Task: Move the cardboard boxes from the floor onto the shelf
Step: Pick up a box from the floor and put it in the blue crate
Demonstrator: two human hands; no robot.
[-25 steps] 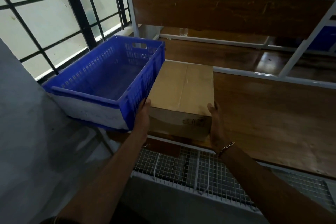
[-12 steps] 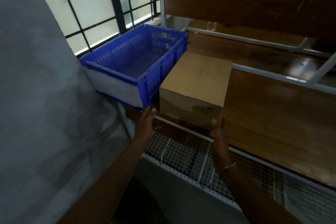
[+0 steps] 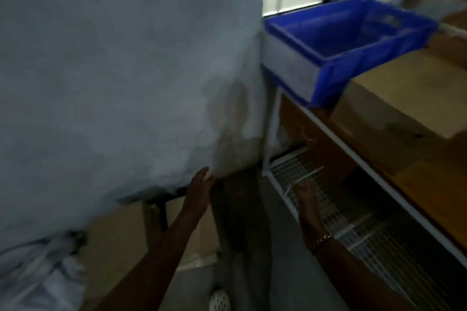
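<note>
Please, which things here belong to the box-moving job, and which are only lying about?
Job: cardboard box on the shelf; cardboard boxes on the floor; wooden shelf; empty left hand; empty right hand.

Lying about: blue crate; crumpled plastic; wire rack.

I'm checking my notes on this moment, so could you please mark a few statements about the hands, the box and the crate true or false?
1. Both hands are empty. True: left hand and right hand hold nothing, fingers open.
2. The blue crate sits on the floor. False: it is on the shelf.
3. A cardboard box rests on the shelf beside the crate. True.
4. The right wrist is bare. False: it wears a bracelet.
</note>
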